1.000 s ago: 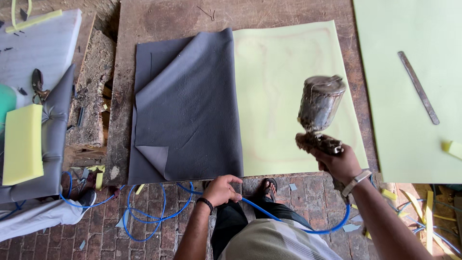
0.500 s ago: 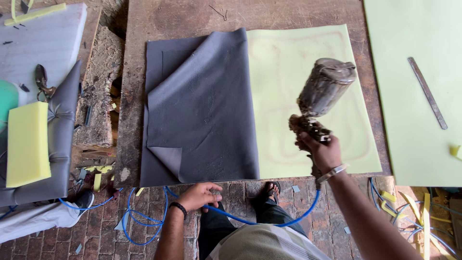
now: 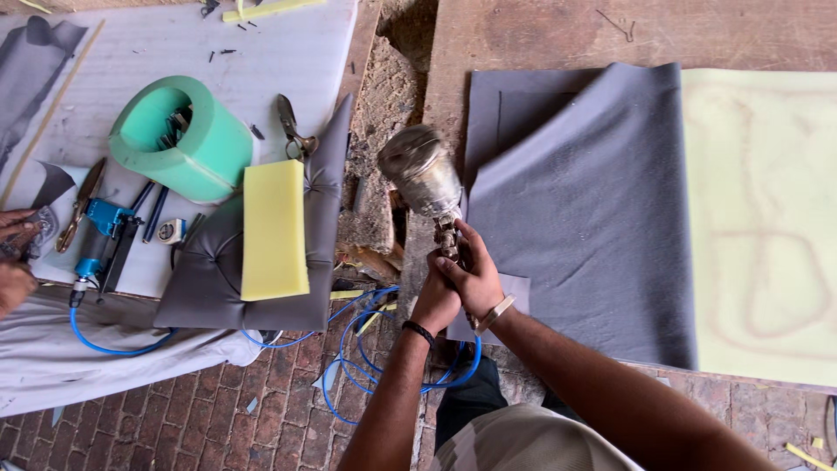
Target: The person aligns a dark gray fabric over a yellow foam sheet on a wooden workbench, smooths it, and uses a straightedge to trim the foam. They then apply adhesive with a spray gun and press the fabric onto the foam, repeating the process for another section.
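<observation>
Head view: both hands on the spray gun (image 3: 425,185), right hand (image 3: 475,281) closed round its grip, left hand (image 3: 433,301) clasped beneath, at the grey fabric's (image 3: 593,218) left edge. Likely adjusting it; next needs a steady aim. Open room rightward over the foam (image 3: 767,218); hose (image 3: 366,349) loops below.

Dull, grimy metal spray gun cup (image 3: 422,170), matt grey fabric sheet (image 3: 586,214), pale yellow foam sheet (image 3: 767,218), rough worn wooden table (image 3: 558,35), glossy blue plastic hose (image 3: 366,349).
</observation>
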